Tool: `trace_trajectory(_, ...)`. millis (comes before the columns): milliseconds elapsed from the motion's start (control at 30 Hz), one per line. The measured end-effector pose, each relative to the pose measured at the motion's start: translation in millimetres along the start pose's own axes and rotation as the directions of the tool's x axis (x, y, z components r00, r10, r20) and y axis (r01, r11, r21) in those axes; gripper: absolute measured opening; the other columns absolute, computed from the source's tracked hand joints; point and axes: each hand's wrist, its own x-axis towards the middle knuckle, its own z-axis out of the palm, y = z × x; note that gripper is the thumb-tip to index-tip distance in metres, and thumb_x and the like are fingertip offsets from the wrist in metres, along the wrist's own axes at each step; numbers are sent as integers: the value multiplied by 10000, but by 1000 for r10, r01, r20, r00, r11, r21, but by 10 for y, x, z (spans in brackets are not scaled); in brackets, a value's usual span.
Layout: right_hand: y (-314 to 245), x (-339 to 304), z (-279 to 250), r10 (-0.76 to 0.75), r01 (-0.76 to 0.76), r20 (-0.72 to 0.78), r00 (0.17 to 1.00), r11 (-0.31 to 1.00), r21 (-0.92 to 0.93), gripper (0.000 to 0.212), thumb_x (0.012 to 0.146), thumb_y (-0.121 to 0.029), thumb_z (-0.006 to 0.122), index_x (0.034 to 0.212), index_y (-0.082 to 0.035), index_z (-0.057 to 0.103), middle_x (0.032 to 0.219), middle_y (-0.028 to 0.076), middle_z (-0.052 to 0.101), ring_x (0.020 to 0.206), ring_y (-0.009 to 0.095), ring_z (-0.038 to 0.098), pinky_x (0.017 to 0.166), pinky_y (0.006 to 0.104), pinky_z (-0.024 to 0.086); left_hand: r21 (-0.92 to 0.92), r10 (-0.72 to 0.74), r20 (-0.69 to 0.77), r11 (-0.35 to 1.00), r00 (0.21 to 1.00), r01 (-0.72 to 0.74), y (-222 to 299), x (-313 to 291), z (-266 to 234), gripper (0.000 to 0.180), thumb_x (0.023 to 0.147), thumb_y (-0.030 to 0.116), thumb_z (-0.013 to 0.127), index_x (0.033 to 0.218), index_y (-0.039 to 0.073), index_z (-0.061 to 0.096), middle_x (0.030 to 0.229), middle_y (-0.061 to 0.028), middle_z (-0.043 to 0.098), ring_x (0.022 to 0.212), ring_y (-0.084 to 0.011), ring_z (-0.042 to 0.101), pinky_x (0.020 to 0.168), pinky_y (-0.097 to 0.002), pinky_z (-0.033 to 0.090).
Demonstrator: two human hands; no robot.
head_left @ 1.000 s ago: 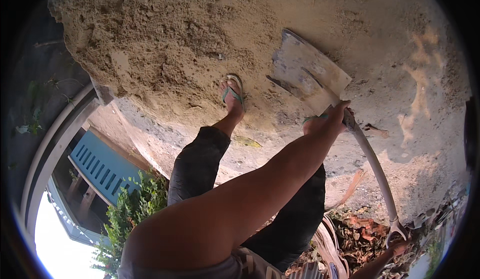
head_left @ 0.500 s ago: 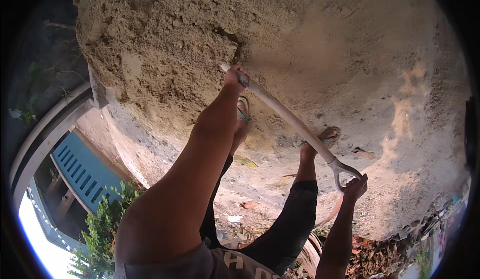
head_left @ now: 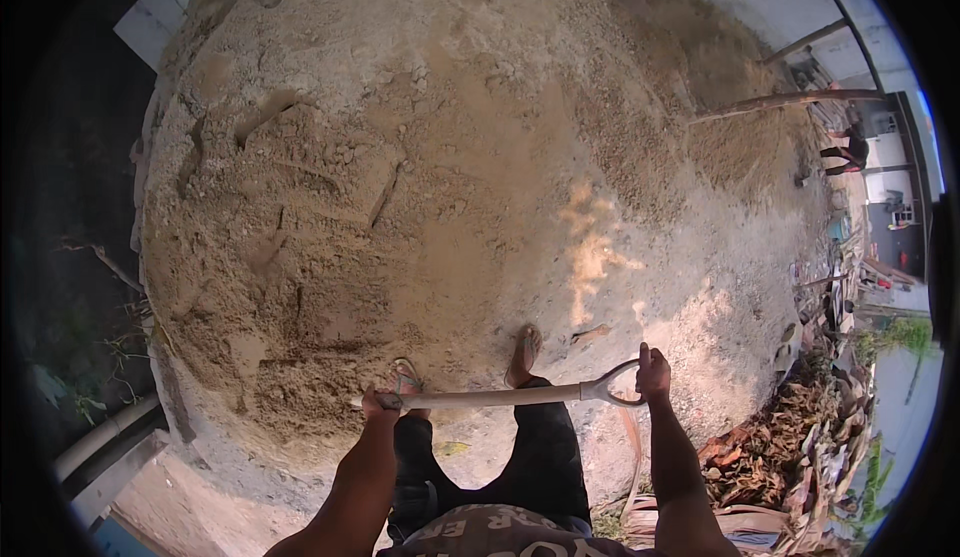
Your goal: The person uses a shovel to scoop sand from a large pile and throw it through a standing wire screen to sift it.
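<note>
A shovel (head_left: 490, 398) with a pale wooden shaft lies almost level across the front of my legs. My left hand (head_left: 378, 404) is wrapped round the low end of the shaft, at the left. The D-shaped grip at the shaft's right end is held by my right hand (head_left: 653, 373), fingers closed on it. Beyond my left hand the blade cannot be made out against the dark, crumbly sand (head_left: 310, 387). A broad heap of sand (head_left: 330, 197) with cut marks and hollows spreads in front of me.
My sandalled feet (head_left: 405, 379) stand at the sand's near edge. Dry leaves (head_left: 750, 447) and debris lie at the right. Wooden poles (head_left: 790, 103) rise at the far right, and a person (head_left: 848, 153) is near them. A rail (head_left: 110, 437) runs at the lower left.
The shovel has swung from a slant to nearly level and come closer to my body. My view has tilted up, taking in more of the heap. Both hands keep their grip.
</note>
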Motion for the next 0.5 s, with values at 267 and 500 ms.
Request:
trace_trajectory(267, -631, 412, -480, 105, -40, 386, 917, 984, -174, 511, 927, -494, 463, 850, -3, 583, 566, 117, 548, 460, 236, 586, 412, 346, 484, 100, 66, -114, 993, 991, -54, -16, -945, -617, 289, 905, 292, 527, 709, 107, 422, 631, -60, 451, 570, -238, 474, 559, -409, 462)
trace_trajectory(500, 265, 1176, -997, 358, -288, 437, 825, 932, -220, 621, 900, -549, 484, 716, 33, 601, 586, 129, 583, 451, 220, 585, 442, 348, 503, 377, 200, -93, 914, 975, -151, -660, -1579, 1314, 266, 850, 259, 594, 895, 65, 417, 799, -112, 483, 713, -273, 509, 625, -421, 477)
